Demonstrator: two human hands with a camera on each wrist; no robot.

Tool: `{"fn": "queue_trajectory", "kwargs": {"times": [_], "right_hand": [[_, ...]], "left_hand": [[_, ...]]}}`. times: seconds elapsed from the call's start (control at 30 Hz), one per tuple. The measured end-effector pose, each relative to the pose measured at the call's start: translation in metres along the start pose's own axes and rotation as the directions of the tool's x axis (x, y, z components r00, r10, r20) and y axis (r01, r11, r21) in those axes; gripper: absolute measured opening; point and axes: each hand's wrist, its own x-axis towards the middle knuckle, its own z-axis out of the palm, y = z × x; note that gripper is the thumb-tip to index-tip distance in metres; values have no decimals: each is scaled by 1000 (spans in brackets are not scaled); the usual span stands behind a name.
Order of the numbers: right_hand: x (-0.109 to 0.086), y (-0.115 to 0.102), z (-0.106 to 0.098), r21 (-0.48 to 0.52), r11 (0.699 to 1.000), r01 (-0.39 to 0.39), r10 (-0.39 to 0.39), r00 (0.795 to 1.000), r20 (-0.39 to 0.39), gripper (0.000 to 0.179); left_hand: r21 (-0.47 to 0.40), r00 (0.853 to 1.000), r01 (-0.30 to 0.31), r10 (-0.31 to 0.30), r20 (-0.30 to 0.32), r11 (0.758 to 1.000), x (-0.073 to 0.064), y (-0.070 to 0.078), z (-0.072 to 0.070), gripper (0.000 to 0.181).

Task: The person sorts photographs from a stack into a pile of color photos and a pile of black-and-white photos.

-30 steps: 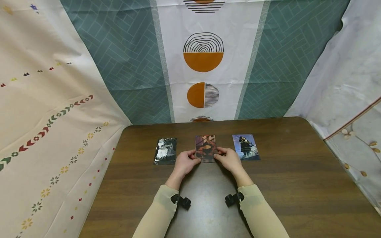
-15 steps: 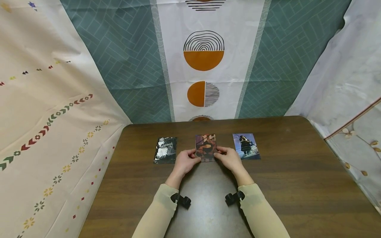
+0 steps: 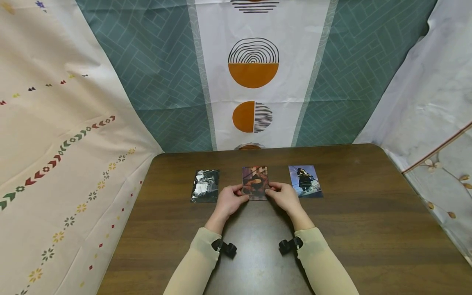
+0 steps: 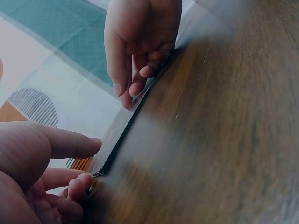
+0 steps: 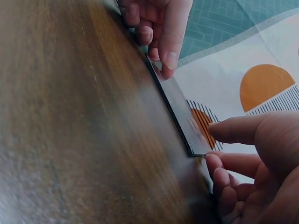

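Note:
In the head view a reddish-brown picture card [image 3: 255, 183] is at the far middle of the table, between my hands. My left hand [image 3: 229, 201] grips its left side near the lower corner. On the opposite side my right hand [image 3: 284, 199] grips the lower right part. The left wrist view shows the card edge-on [image 4: 125, 133], thin and dark-edged, close to the wood, with the left thumb above it and curled fingers at its edge. From the right wrist, the right thumb hovers over the card's corner [image 5: 189, 135] while fingertips touch the edge. Whether the card is slightly raised I cannot tell.
A black-and-white picture card [image 3: 205, 186] lies left of my hands. To the right lies a blue one [image 3: 305, 182] with a dark figure. Both rest on the brown wooden table [image 3: 368, 229], whose far edge meets a patterned green and white cloth [image 3: 169, 82].

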Motion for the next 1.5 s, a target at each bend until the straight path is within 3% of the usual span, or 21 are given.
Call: {"fn": "queue_trajectory", "kwargs": {"times": [0.2, 0.5, 0.7, 1.07, 1.5], "right_hand": [[0, -1, -1, 47, 999, 4, -4, 1000, -3, 46], [-3, -4, -2, 163, 986, -26, 27, 1000, -3, 47], [-5, -6, -3, 218, 975, -42, 40, 999, 11, 51], [-7, -8, -1, 239, 971, -11, 16, 1000, -17, 54], [-10, -11, -2, 258, 966, -15, 20, 1000, -17, 54]], "left_hand": [[-26, 1000, 12, -12, -11, 1000, -1, 2, -1, 55], [-149, 999, 15, -19, -28, 989, -3, 2, -1, 56], [-188, 999, 14, -20, -33, 982, -4, 2, -2, 55], [-260, 995, -3, -23, -94, 965, -5, 3, -3, 46], [-273, 993, -22, -12, -121, 962, -6, 4, -2, 46]]}}
